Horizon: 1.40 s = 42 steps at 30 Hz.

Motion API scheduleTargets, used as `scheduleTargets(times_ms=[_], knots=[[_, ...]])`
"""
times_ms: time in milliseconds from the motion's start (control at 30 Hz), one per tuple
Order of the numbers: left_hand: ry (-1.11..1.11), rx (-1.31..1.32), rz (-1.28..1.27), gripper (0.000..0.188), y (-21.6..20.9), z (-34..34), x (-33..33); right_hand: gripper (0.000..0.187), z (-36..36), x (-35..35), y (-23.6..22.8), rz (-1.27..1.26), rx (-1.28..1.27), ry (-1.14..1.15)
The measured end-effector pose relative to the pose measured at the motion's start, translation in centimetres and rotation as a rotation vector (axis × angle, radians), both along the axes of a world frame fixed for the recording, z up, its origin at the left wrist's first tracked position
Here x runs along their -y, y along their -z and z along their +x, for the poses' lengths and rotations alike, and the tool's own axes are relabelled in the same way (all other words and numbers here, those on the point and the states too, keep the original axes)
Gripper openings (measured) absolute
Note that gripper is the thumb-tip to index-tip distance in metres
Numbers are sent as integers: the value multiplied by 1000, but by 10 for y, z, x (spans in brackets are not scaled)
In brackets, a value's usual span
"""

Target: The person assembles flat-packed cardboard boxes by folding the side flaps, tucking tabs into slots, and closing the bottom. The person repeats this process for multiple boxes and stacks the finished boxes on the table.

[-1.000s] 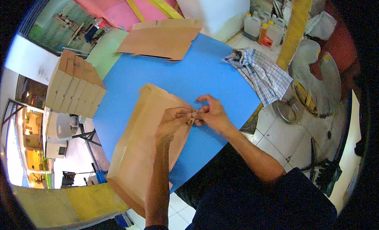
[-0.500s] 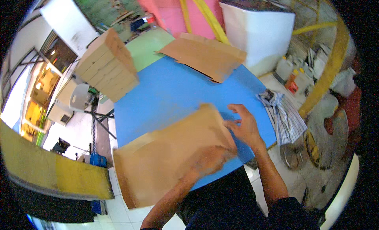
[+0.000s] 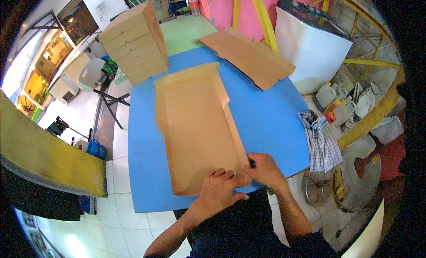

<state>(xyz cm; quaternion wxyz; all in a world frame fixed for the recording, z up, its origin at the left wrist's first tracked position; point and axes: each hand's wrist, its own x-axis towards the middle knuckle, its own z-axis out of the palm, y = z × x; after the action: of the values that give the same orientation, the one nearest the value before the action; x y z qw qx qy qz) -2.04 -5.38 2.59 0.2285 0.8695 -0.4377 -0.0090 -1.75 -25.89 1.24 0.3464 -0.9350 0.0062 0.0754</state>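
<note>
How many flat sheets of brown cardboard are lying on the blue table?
2. One flat cardboard sheet lies under both hands at the near edge; another cardboard sheet lies at the far side. The stack of folded boxes may hide more.

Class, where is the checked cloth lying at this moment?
In the head view, the checked cloth drapes over the blue table's right edge, right of the right hand.
</note>
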Motion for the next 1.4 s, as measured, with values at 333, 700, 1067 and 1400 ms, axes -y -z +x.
scheduleTargets(times_ms=[333,700,1067,1400], knots=[[-300,315,-165,16,34,-23,3,39,13,-37,28,279,56,-6],[-544,-113,-131,20,14,-1,-11,25,3,-48,32,574,-57,72],[-575,-427,-148,16,-8,17,-18,31,-2,-50,23,998,-300,188],[-567,-504,-225,10,-3,17,-23,34,-7,-66,32,1121,-264,241]])
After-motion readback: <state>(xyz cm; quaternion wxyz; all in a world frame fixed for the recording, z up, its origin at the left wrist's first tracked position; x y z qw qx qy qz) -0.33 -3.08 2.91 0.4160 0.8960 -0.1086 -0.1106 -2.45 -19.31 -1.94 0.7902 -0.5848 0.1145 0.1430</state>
